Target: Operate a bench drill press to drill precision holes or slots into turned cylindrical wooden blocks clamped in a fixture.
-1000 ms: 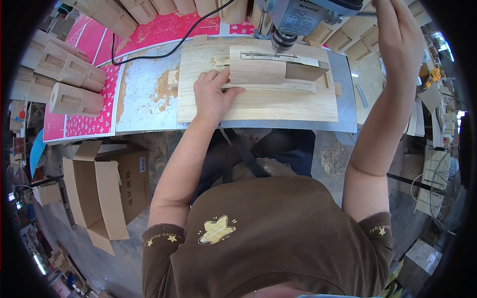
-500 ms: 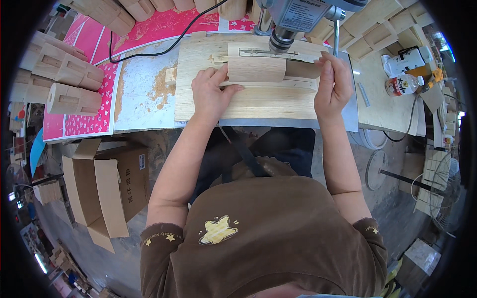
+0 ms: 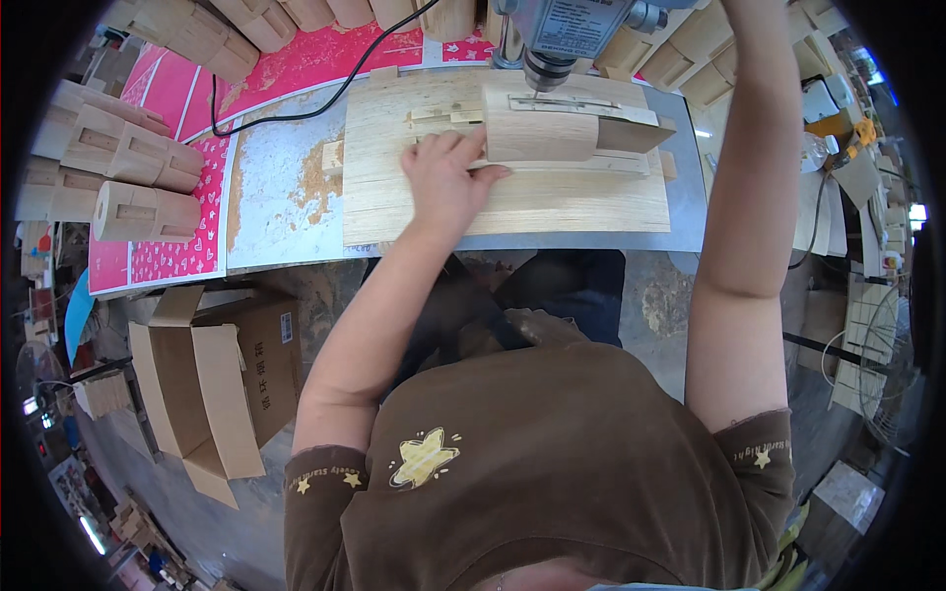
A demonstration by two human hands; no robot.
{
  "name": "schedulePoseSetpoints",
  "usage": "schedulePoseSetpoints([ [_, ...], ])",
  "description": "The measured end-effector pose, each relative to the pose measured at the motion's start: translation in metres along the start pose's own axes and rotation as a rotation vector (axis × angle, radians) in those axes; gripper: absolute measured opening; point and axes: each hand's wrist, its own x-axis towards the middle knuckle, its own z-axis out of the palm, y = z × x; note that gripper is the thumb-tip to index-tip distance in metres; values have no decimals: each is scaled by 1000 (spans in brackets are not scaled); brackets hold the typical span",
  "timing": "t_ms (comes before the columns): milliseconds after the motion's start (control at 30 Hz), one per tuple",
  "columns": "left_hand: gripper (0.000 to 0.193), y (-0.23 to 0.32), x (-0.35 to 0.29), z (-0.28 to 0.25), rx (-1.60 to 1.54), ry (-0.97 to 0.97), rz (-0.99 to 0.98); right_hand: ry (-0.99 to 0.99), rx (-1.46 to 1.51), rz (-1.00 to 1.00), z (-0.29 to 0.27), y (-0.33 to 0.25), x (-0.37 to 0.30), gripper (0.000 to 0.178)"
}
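A pale wooden block (image 3: 542, 138) with a rounded face lies in a wooden jig on a flat wooden board (image 3: 394, 209). A narrow slot with a metal-looking strip (image 3: 567, 103) runs along its far side. My left hand (image 3: 448, 177) grips the block's left end, fingers curled behind and thumb stretched along the front. At its right end juts a flat brownish piece (image 3: 636, 135). Just above the slot is the chuck (image 3: 548, 71) of a bench drill (image 3: 576, 28), with a thin bit. My right forearm (image 3: 754, 167) reaches up past the drill's right side; the hand is beyond the top edge.
Several slotted wooden pieces (image 3: 148, 212) stand along the table's left and far sides. A black cable (image 3: 345, 94) crosses the pink covering, and sawdust (image 3: 310, 172) lies on the metal sheet. An open cardboard box (image 3: 222, 394) sits on the floor at left, a clear bottle (image 3: 818, 153) at right.
The block and my left hand have shifted right beneath the drill. My right hand has left the block's right end and gone up out of view. The drill's lever no longer hangs in sight.
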Motion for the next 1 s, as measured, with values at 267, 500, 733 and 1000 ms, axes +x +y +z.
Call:
schedulePoseSetpoints([
  [267,50,0,-1,-2,-18,-20,-9,-17,-151,66,-35,-72,-39,34],
  [500,50,-3,-3,-3,-1,-29,-21,-67,117,262,-37,-66,-149,14],
  [733,52,3,1,0,-17,-44,-10,95,233,-98,13,-6,-199,11],
  [1000,50,-6,-5,-5,-17,-20,-29,53,-13,16,-32,-52,-133,23],
])
